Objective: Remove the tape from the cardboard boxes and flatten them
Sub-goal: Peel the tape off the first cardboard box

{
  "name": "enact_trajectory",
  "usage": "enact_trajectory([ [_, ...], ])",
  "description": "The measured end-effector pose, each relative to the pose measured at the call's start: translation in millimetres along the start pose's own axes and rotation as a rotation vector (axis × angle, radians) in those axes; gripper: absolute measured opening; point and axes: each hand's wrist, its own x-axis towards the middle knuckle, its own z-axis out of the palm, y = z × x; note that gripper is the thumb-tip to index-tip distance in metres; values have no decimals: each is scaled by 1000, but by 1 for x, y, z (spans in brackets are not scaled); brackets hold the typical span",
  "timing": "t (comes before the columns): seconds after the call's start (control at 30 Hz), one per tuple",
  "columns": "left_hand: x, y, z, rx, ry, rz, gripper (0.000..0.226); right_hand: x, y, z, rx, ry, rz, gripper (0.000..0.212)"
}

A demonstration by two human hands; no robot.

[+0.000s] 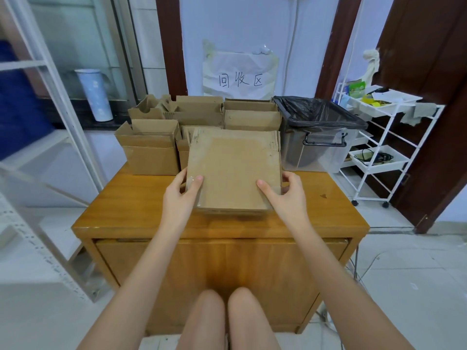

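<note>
- Head view: a flattened cardboard box (233, 170) is held over the middle of the wooden desk (131, 210), its near edge low by the desk top and its far edge tilted up toward the wall.
- The left hand (180, 195) grasps the box's near-left corner: thumb on top, the other fingers (177, 181) curled round the side edge. A strip of clear tape (193, 181) shows at that corner under the thumb.
- The right hand (285, 195) grasps the near-right corner in the same way, thumb lying on the top face and its fingers wrapped round the right edge.
- Behind the held box, several open cardboard boxes (151, 150) stand crowded at the desk's far edge, flaps up.
- Just right of them, a clear plastic bin (318, 147) lined with a black bag sits on the desk's far right corner.
- A paper sign (240, 77) with handwritten characters hangs on the wall behind.
- A white trolley (389, 147) stands on the floor right of the desk.
</note>
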Motion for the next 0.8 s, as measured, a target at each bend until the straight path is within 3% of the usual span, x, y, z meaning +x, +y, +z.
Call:
enact_trajectory([
  [0.23,5,-4,-6,133,-98,-168,46,3,-4,-1,-147,-184,57,48],
  [0.37,6,4,-6,128,-157,-234,44,2,-5,-5,-141,-263,101,62],
  [0.5,6,-1,-21,102,-289,-297,66,-7,-3,-17,-48,-343,62,77],
  [0.63,1,-11,-39,168,-422,-98,95,-12,8,-26,-107,-389,-61,95],
  [0.8,-2,-15,-32,198,-361,42,66,-11,4,-23,-8,-333,-60,84],
])
